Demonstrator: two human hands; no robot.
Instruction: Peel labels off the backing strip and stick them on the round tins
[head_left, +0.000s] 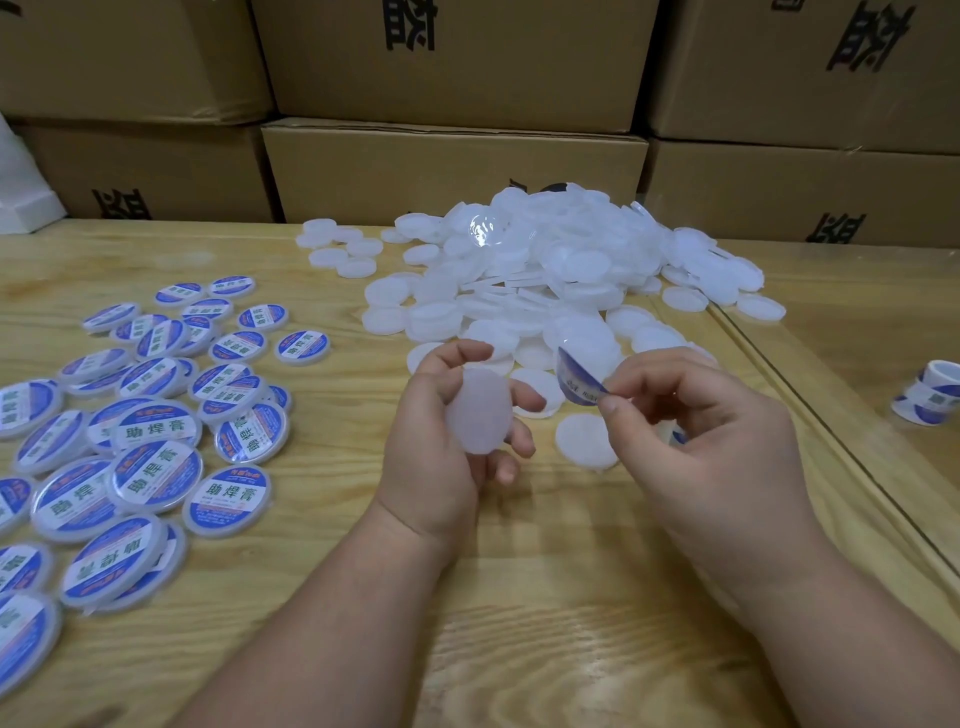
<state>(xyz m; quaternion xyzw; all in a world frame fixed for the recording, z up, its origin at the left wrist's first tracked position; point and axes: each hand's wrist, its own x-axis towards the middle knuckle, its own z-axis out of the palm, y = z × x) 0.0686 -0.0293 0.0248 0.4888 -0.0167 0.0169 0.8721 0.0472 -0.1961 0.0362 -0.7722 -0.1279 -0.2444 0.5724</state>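
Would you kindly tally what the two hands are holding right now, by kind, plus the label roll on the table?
Unlabelled white tin, held in left hand: 1
Peeled blue label, pinched by right hand: 1
Label roll at right: 1
Total: 3

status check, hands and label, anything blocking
Left hand holds blank tin, face up. Right hand pinches peeled label, not yet on tin. Nothing between them.
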